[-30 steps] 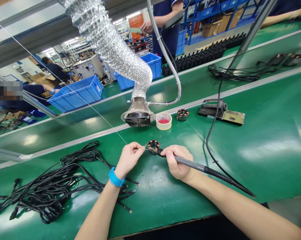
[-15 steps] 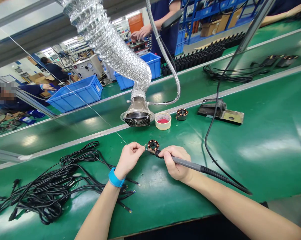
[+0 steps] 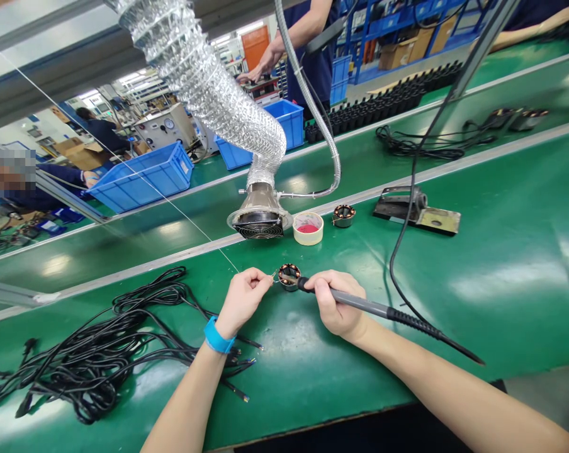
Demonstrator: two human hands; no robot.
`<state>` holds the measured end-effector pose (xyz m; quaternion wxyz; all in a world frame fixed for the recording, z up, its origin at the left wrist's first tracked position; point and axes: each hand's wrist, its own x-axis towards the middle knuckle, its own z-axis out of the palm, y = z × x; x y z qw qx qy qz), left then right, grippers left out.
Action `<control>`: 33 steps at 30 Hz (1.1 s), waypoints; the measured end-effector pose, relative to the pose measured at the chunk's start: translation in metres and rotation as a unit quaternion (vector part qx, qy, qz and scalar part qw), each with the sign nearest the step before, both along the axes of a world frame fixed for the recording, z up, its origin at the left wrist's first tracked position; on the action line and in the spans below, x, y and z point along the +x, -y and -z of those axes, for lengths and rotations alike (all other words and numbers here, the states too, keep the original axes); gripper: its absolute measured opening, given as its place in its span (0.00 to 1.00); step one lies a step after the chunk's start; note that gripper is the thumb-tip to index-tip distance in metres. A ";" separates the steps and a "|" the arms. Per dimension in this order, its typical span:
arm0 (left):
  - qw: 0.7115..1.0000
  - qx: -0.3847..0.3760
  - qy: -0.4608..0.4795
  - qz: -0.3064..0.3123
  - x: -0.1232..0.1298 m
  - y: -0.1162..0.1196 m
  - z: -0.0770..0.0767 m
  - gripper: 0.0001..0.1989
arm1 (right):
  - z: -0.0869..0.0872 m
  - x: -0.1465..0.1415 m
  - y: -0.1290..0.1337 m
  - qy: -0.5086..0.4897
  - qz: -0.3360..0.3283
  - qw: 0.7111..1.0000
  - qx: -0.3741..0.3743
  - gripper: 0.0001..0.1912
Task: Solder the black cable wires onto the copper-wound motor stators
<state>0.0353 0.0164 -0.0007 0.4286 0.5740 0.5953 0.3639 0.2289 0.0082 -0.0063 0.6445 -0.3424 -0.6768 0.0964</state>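
Note:
My right hand (image 3: pixel 340 304) is wrapped round the grey handle of a soldering iron (image 3: pixel 362 303), whose tip lies over a small motor stator (image 3: pixel 289 277) with copper windings. Whether the tip touches the windings I cannot tell. The stator rests on the green bench between my hands. My left hand (image 3: pixel 247 299), with a blue band at the wrist, is closed in a pinch at the stator's left side. A thin solder wire (image 3: pixel 171 202) runs down from the upper left into its fingers. Fine lead ends show between those fingertips and the stator.
Black cables (image 3: pixel 100 352) lie heaped at left. Behind the stator are a tape roll (image 3: pixel 308 229), a second stator (image 3: pixel 343 216) and a fume duct (image 3: pixel 260 214). An iron stand (image 3: pixel 416 211) sits at right. Co-workers are beyond the conveyor (image 3: pixel 350 163), which carries more cable and stators.
The soldering iron's tip has moved up from the stator's near edge to lie over it; my right hand has shifted slightly right. Cable and stators on the conveyor have moved left.

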 end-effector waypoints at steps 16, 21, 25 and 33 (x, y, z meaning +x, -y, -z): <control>1.000 -0.006 0.009 -0.002 0.003 0.002 -0.004 0.17 | 0.010 0.014 -0.027 -0.075 0.110 0.990 -0.039 0.10; 1.000 -0.011 -0.001 0.006 0.003 0.001 -0.001 0.18 | 0.011 0.016 -0.038 -0.082 0.128 0.988 -0.029 0.09; 1.000 -0.007 -0.010 0.018 0.002 0.000 0.003 0.20 | 0.019 0.013 -0.046 -0.019 0.138 0.988 -0.069 0.09; 0.999 -0.011 -0.024 0.026 0.001 -0.001 0.005 0.23 | 0.032 0.009 -0.055 0.061 0.163 0.966 -0.190 0.10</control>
